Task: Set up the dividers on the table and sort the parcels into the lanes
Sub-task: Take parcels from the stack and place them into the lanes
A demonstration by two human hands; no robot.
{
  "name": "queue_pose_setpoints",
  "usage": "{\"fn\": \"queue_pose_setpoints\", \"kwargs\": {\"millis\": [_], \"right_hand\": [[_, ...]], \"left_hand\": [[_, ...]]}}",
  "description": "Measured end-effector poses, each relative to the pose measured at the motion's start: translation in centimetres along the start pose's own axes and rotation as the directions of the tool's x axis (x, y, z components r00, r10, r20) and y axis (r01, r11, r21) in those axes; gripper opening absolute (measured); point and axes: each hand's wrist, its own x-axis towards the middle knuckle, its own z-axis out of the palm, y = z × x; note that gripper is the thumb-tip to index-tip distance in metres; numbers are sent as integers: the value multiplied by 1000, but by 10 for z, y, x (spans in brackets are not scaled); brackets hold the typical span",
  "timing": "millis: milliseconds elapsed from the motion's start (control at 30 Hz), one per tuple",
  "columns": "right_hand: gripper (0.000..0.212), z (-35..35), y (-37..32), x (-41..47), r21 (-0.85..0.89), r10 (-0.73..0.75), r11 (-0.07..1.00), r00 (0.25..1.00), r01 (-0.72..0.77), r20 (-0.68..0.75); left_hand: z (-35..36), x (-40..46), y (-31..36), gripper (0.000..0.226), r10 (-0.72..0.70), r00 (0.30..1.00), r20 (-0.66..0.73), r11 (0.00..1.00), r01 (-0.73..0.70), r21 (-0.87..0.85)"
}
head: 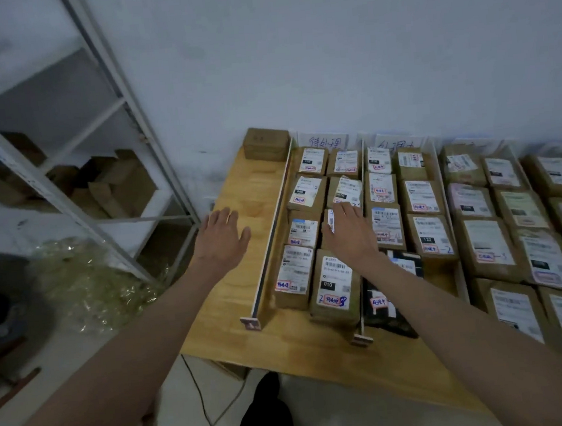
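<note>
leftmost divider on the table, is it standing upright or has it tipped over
Upright. The leftmost divider stands on its edge along the table, held by a small foot at its near end, with parcels lined up on its right side.

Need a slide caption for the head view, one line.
Right hand rests on a parcel in the first lane; left hand hovers open beyond the divider.
</note>
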Motion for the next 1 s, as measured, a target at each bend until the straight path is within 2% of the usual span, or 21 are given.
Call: {"fn": "queue_pose_setpoints", "kwargs": {"millis": [233,467,600,1000], "right_hand": [[49,35,-41,58,-1,8,1000,999,-8,50],[47,68,-80,139,31,140,989,985,-143,96],[43,81,-95,195,42,211,976,975,-214,71],[40,133,-92,373,-2,316,949,945,-317,83]], "left_hand": [[13,54,-45,60,-17,999,48,1000,17,-10],[31,149,-96,61,38,991,131,999,-32,-41],[36,218,-121,62,100,984,147,995,-97,-28],[73,423,-126,58,252,963,96,964,-241,-107]]}}
